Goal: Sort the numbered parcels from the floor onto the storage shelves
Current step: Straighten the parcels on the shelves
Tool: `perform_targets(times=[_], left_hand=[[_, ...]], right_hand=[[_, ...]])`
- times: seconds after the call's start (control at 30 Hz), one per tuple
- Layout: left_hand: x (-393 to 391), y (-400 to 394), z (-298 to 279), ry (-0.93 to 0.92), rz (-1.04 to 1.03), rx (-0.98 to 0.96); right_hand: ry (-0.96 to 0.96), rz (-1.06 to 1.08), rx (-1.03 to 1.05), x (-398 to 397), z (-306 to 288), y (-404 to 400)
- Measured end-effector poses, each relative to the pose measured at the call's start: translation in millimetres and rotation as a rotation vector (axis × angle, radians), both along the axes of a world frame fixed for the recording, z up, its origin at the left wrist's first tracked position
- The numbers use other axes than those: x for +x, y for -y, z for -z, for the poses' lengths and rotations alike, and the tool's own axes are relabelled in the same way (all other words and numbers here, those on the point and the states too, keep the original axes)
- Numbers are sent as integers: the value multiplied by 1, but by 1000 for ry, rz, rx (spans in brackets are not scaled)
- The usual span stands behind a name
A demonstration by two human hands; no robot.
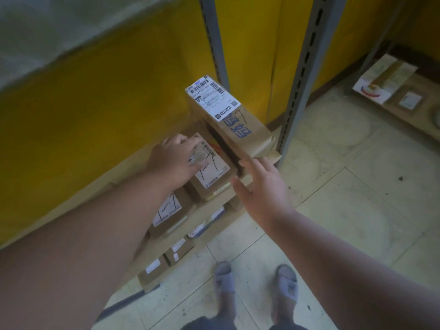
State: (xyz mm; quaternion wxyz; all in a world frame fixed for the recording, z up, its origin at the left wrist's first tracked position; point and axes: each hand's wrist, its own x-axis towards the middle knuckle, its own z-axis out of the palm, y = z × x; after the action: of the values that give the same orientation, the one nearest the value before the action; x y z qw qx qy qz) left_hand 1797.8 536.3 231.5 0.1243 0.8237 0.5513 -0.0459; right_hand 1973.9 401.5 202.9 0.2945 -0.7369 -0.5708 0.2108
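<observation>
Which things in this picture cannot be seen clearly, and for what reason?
- Head view: the small print on the tall parcel's label is too small and blurred.
- Head view: the left hand covers part of the small parcel's label.
- Head view: the labels on the lower parcels are too small to read.
- Head view: the right-edge shelf parcels are dim, and a round object is cut off by the edge.

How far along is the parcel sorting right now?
Done: several marked parcels, like the 1-7 box, already sit on the low shelf. In hand: the left hand presses on another 1-7 parcel; the right hand is open beside the tall box. Any parcels left on the floor are out of view.
</observation>
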Motion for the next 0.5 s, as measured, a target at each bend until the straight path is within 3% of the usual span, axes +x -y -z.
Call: perform_targets(times=[0.23,0.5], left_hand=[[-22,-39,14,-90,129,45],[-28,-44,18,-34,139,17]], right_hand=[[-113,151,-190,-47,38,-7],[-139,260,-153,-61,53,-14]])
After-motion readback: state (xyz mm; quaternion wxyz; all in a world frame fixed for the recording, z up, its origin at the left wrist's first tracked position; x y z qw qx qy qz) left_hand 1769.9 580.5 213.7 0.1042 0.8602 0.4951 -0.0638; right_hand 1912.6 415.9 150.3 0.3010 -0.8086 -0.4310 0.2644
